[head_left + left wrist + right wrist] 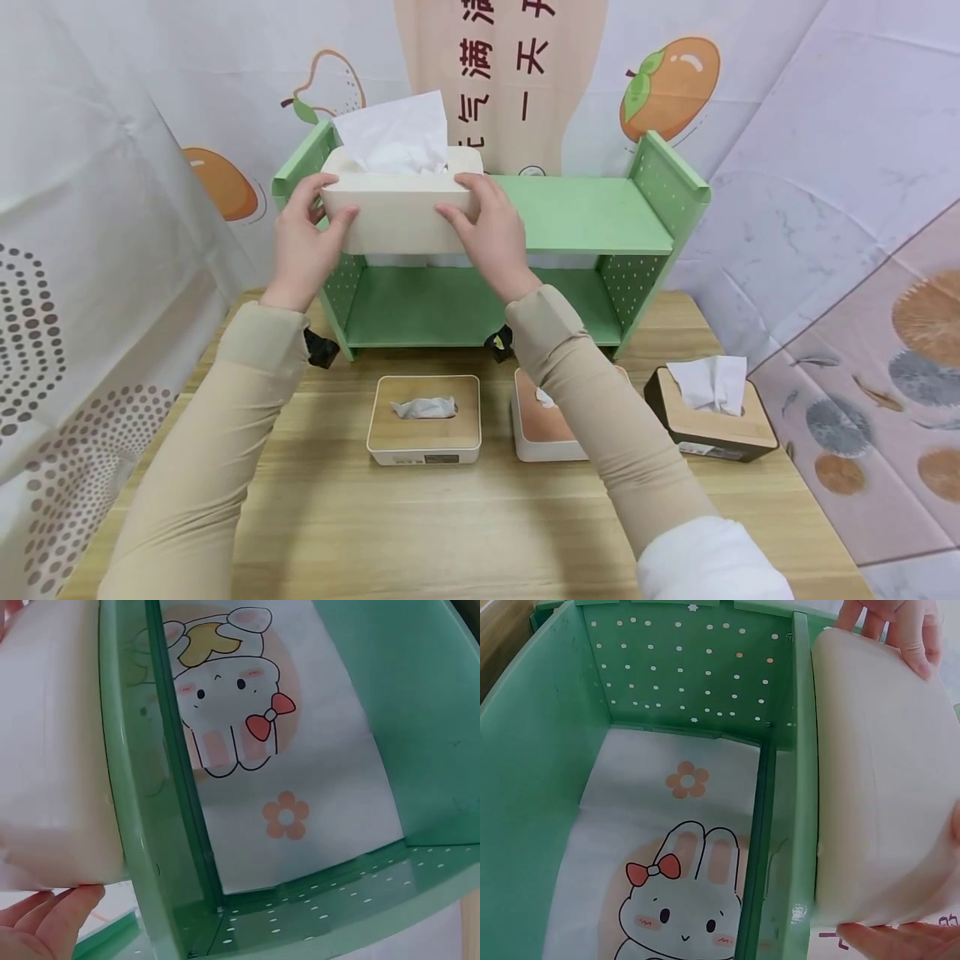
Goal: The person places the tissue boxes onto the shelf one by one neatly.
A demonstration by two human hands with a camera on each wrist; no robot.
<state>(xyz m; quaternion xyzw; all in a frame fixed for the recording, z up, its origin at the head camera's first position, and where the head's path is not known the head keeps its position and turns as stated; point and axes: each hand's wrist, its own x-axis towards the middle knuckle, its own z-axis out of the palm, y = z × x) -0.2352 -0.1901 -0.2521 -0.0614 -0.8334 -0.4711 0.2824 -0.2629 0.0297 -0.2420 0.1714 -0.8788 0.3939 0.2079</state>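
A white tissue box [405,221] with a tissue standing up from its top slot is held at the left part of the green shelf's upper board [585,208]. My left hand [303,242] grips its left end, thumb on the front face. At the other end my right hand [491,233] grips it the same way, fingers over the top edge. In the left wrist view the box [52,750] lies right at the board's edge, fingertips under its corner. The right wrist view shows the box [885,772] close along the board, both hands at its ends.
Below the shelf, a perforated-sided lower level [480,304] stands on the wooden table [420,533]. In front sit a wood-topped white tissue box [427,387], a brown-topped one [551,450] partly behind my right sleeve, and a black-sided one [720,425] at right.
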